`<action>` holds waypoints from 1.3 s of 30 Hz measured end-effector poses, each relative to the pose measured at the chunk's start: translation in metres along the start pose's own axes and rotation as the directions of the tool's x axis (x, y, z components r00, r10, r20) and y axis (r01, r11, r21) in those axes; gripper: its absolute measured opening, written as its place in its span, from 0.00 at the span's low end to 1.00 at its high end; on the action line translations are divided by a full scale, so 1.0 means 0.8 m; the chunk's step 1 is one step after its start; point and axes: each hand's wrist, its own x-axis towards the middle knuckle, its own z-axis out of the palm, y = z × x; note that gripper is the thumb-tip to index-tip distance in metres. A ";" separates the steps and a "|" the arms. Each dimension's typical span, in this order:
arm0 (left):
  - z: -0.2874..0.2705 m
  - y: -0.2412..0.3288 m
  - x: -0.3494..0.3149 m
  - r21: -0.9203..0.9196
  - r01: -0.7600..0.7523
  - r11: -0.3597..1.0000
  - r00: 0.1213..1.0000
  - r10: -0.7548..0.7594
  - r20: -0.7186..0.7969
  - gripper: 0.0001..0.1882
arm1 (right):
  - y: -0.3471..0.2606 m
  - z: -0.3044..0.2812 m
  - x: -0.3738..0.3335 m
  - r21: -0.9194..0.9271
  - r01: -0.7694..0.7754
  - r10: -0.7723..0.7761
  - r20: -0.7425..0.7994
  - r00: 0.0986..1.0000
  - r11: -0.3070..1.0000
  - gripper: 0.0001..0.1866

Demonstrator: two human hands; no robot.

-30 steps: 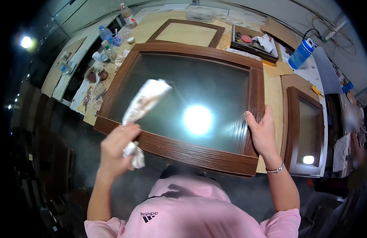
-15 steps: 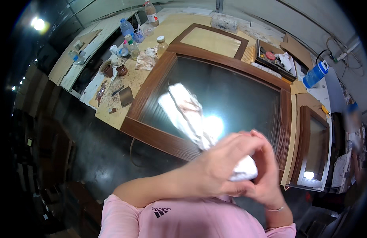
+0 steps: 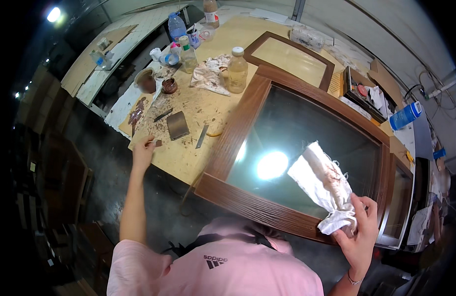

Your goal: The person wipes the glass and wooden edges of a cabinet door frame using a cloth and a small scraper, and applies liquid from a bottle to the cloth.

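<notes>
My right hand (image 3: 361, 232) grips a white cloth (image 3: 320, 180) by its bunched lower end. The cloth has reddish-brown stains and hangs over the near right part of a brown wood-framed glass panel (image 3: 245, 190). At the table's near left edge, my left hand (image 3: 143, 150) has its fingertips closed on a small brown piece (image 3: 158, 143), partly hidden by the fingers. Close by on the table lie a dark brown flat square (image 3: 177, 126), a narrow dark tool (image 3: 163, 115) and a thin metal blade (image 3: 202, 136).
A clear bottle of yellowish liquid (image 3: 237, 71) stands beside a stained cloth (image 3: 208, 79). Further left are an open jar of brown stain (image 3: 169, 86) and a stained cup (image 3: 146, 80). A smaller frame (image 3: 287, 52) lies behind the panel. At right is a blue bottle (image 3: 405, 116).
My hands were together around the cloth. Now my left hand has moved away to the small brown piece at the left edge, while my right hand keeps the cloth, further right.
</notes>
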 end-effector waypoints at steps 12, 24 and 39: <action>0.039 -0.018 0.035 -0.454 -0.098 0.886 0.991 0.043 -0.129 0.19 | 0.003 0.015 0.007 -0.069 -0.042 0.040 -0.034 0.999 0.997 0.18; -0.007 0.398 -0.117 -0.865 -0.080 0.495 0.596 0.720 0.357 0.09 | 0.040 -0.020 -0.009 0.125 0.075 -0.028 -0.342 0.939 0.989 0.10; 0.163 0.635 -0.332 -0.682 -0.677 0.278 -0.028 0.915 0.401 0.17 | 0.233 -0.086 -0.196 0.791 0.156 0.710 -0.602 0.365 0.591 0.05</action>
